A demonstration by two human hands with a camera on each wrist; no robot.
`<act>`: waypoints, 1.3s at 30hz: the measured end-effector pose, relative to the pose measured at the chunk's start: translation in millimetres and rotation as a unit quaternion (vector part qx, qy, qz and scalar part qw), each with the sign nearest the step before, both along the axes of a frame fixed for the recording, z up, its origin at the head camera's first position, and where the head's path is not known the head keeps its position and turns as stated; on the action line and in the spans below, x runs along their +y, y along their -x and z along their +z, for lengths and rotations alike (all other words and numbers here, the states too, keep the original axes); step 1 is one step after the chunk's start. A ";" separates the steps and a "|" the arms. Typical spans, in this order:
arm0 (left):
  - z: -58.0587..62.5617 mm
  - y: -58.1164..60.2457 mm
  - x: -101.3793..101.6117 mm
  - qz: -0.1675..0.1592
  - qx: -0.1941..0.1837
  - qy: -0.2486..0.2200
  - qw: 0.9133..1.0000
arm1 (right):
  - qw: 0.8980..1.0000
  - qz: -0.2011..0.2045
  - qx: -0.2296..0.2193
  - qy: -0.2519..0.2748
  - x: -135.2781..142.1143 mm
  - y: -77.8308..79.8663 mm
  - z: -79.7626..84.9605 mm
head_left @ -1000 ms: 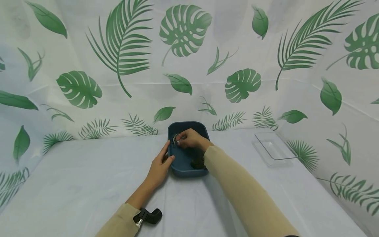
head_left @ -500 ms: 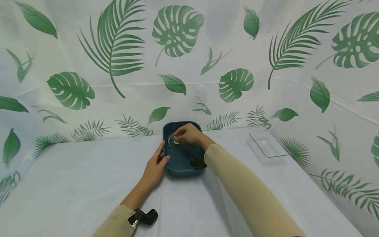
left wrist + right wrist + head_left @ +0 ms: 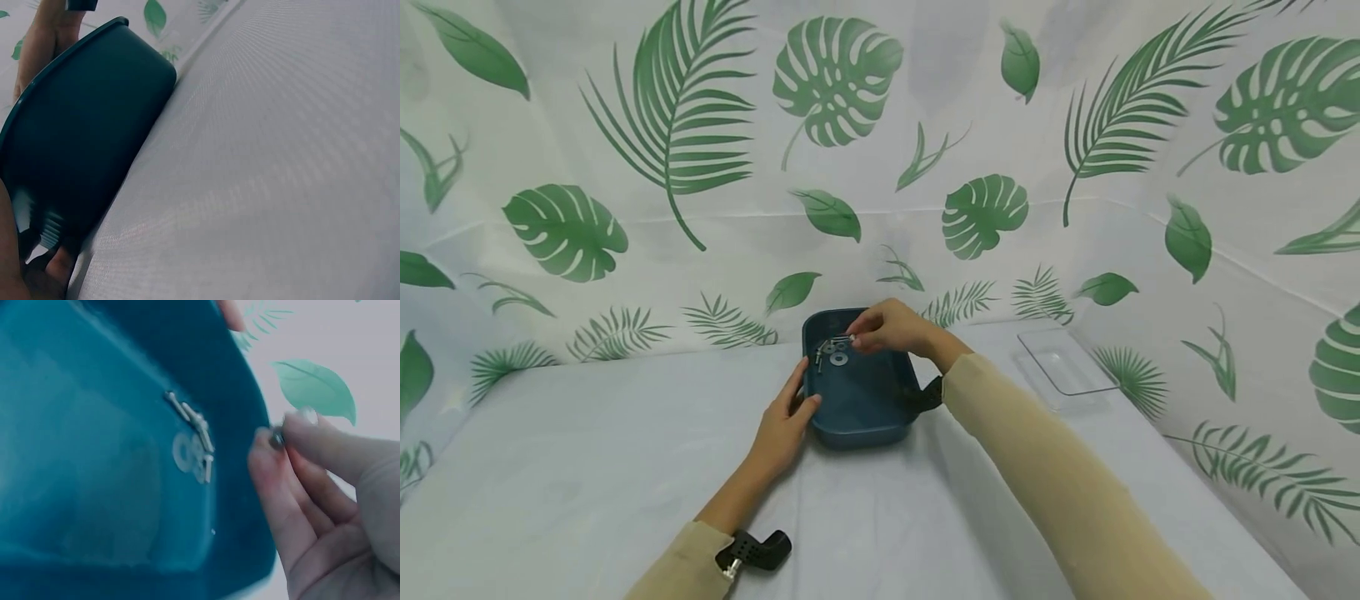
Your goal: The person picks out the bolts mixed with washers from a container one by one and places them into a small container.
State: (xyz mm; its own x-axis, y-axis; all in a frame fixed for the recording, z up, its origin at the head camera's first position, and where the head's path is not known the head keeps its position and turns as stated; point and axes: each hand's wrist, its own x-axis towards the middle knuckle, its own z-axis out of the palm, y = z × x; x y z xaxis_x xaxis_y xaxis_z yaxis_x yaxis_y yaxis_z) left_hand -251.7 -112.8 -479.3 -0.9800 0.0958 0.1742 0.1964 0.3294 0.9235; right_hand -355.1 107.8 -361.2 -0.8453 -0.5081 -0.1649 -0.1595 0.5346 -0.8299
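Note:
A dark blue plastic tub [image 3: 857, 435] stands on the white cloth. My left hand [image 3: 778, 433] holds its left side, the thumb reaching onto the rim and the other fingers along the outer wall. Above the far part of the tub, my right hand [image 3: 891, 327] pinches a small metal screw [image 3: 277, 437] between thumb and fingertips; most of it is hidden by them. On the tub's floor lie several silver screws [image 3: 201, 430], with flat washers [image 3: 182, 452] beside them. One washer [image 3: 838, 359] shows plainly in the head view.
To the right stands a clear rectangular container [image 3: 1070, 393], apart from the tub. A leaf-printed cloth [image 3: 730, 275] hangs behind the table and along its sides. The white tablecloth [image 3: 610, 467] has light creases. A black strap device [image 3: 752, 550] sits on my left wrist.
My right hand has risen and drawn back to the right with the screw, uncovering the washers. My left hand stays at the tub. The head view has turned slightly right.

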 end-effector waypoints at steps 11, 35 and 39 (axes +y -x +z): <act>0.5 1.6 1.7 -0.005 -0.005 -0.006 1.000 | 1.000 0.000 0.008 -0.009 60.3 -4.1 15.1; 0.8 1.2 1.7 -0.015 0.000 -0.006 1.000 | 0.992 -0.108 0.009 -0.057 242.2 -21.0 -3.4; 0.2 -0.4 -0.5 -0.007 -0.005 -0.006 1.000 | 0.988 -0.138 0.005 -0.073 256.0 -18.6 -3.8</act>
